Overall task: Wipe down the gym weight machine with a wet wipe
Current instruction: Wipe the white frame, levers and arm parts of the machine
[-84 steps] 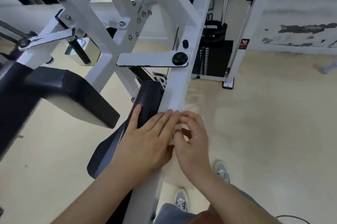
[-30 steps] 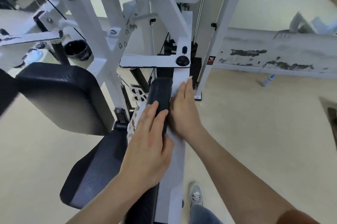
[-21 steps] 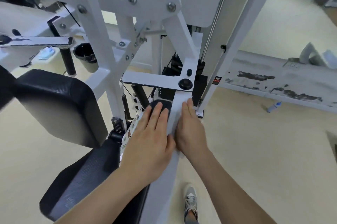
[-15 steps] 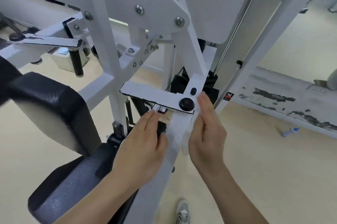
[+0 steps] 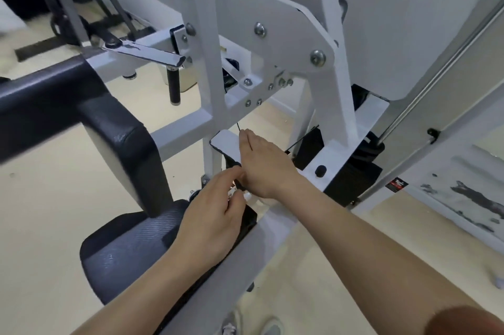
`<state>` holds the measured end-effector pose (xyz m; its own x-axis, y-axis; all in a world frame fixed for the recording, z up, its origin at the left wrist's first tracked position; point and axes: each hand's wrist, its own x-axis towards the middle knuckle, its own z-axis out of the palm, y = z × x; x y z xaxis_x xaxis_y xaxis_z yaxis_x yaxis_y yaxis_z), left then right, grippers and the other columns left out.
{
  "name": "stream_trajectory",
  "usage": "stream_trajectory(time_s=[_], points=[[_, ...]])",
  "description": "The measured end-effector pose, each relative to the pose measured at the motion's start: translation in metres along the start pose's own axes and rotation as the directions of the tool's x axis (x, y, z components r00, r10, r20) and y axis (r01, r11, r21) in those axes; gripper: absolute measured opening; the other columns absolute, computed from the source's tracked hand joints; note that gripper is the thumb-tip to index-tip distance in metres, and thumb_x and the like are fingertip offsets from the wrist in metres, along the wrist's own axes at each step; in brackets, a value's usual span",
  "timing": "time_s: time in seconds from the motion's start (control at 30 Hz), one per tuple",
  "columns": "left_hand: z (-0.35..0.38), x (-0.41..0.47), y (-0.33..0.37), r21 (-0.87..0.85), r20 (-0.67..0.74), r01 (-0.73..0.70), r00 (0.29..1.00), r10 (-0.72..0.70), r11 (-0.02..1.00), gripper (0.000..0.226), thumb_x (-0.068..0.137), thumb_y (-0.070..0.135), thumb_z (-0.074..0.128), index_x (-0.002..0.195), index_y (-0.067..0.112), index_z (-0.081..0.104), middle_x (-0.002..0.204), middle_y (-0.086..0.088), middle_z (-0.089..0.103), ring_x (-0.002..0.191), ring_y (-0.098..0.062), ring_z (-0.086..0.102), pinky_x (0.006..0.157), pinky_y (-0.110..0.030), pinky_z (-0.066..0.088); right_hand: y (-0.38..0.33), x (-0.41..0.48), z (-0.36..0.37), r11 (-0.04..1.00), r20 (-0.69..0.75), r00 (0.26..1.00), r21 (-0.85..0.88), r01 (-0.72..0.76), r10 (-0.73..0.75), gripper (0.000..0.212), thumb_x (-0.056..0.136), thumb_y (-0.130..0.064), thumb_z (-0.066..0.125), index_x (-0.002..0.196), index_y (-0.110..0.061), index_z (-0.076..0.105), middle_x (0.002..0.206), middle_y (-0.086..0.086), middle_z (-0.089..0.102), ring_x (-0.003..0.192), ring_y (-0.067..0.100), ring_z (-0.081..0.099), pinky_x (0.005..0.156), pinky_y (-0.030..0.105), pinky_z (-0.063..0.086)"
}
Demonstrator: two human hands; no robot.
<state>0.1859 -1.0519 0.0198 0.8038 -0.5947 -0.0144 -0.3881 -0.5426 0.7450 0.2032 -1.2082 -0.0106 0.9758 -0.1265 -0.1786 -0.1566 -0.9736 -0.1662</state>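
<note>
The white weight machine [image 5: 335, 116] fills the view. My right hand [image 5: 264, 163] lies flat with straight fingers on a short white arm plate [image 5: 222, 141] that juts left from the sloped white beam [image 5: 245, 266]. The wet wipe is not plainly visible and seems hidden under that palm. My left hand [image 5: 215, 214] rests just below, on the upper end of a narrow black pad [image 5: 249, 218] beside the beam, with its fingers loosely bent. A black knob [image 5: 320, 171] sits on the beam right of my right wrist.
A black seat [image 5: 128, 247] and a thick black back pad [image 5: 120, 144] stand to the left. Bolted white frame plates [image 5: 259, 29] hang close overhead. The black weight stack [image 5: 351, 176] is behind the beam. A scuffed white ledge [image 5: 463, 198] runs along the right. Beige floor lies around.
My right hand has moved from the beam's right side up and left onto the short arm plate. My left hand stayed on the pad and its fingers bent. My head moved closer.
</note>
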Motion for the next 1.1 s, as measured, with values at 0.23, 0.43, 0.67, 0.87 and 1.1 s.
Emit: stream_trajectory(time_s=[0.23, 0.43, 0.67, 0.87, 1.1], points=[[-0.016, 0.039, -0.014, -0.046, -0.003, 0.004, 1.0, -0.004, 0.999, 0.035, 0.1, 0.016, 0.04, 0.127, 0.03, 0.057, 0.115, 0.028, 0.052, 0.107, 0.004, 0.049, 0.087, -0.008, 0.036, 0.018, -0.041, 0.009, 0.997, 0.036, 0.999, -0.073, -0.008, 0.01, 0.09, 0.089, -0.067, 0.005, 0.154, -0.005, -0.005, 0.163, 0.016, 0.001, 0.148, 0.029, 0.016, 0.118, 0.042, 0.023], [-0.006, 0.059, -0.04, 0.044, -0.08, -0.057, 0.995, 0.061, 0.997, 0.032, 0.097, 0.013, 0.047, 0.124, 0.022, 0.06, 0.141, 0.007, 0.045, 0.132, -0.006, 0.039, 0.104, -0.018, 0.03, -0.01, 0.012, 0.001, 0.997, -0.029, 0.996, 0.008, -0.08, 0.08, 0.076, 0.098, -0.054, 0.022, 0.155, -0.007, 0.005, 0.143, 0.011, 0.039, 0.125, 0.03, 0.045, 0.09, 0.041, 0.043], [-0.021, 0.08, -0.054, 0.012, -0.24, -0.075, 0.968, 0.076, 0.997, 0.044, 0.089, 0.005, 0.048, 0.133, 0.01, 0.049, 0.139, -0.003, 0.047, 0.126, -0.01, 0.04, 0.099, 0.002, 0.019, -0.041, 0.081, -0.017, 0.995, -0.019, 1.0, 0.097, 0.003, -0.001, 0.013, 0.093, -0.026, 0.043, 0.092, -0.023, 0.056, 0.103, 0.0, 0.063, 0.097, 0.028, 0.062, 0.069, 0.032, 0.038], [-0.005, 0.077, -0.058, 0.053, -0.015, -0.272, 0.962, 0.273, 0.961, 0.051, 0.086, 0.024, 0.038, 0.136, 0.016, 0.048, 0.141, 0.001, 0.05, 0.13, -0.009, 0.04, 0.109, -0.014, 0.026, -0.012, 0.007, 0.006, 1.0, -0.059, 0.998, 0.011, 0.002, -0.001, 0.068, 0.092, -0.048, 0.031, 0.145, -0.006, 0.034, 0.136, 0.009, 0.046, 0.11, 0.031, 0.057, 0.078, 0.039, 0.049], [-0.017, 0.084, -0.061, 0.286, 0.042, -0.564, 0.815, 0.578, 0.774, 0.053, 0.08, 0.008, 0.038, 0.131, 0.008, 0.053, 0.139, -0.012, 0.052, 0.128, -0.029, 0.049, 0.098, -0.036, 0.049, 0.02, 0.008, -0.018, 0.856, 0.296, 0.955, 0.489, -0.167, 0.017, 0.094, 0.075, -0.052, 0.064, 0.15, -0.019, 0.019, 0.141, 0.001, 0.047, 0.126, 0.017, 0.048, 0.105, 0.045, 0.042]])
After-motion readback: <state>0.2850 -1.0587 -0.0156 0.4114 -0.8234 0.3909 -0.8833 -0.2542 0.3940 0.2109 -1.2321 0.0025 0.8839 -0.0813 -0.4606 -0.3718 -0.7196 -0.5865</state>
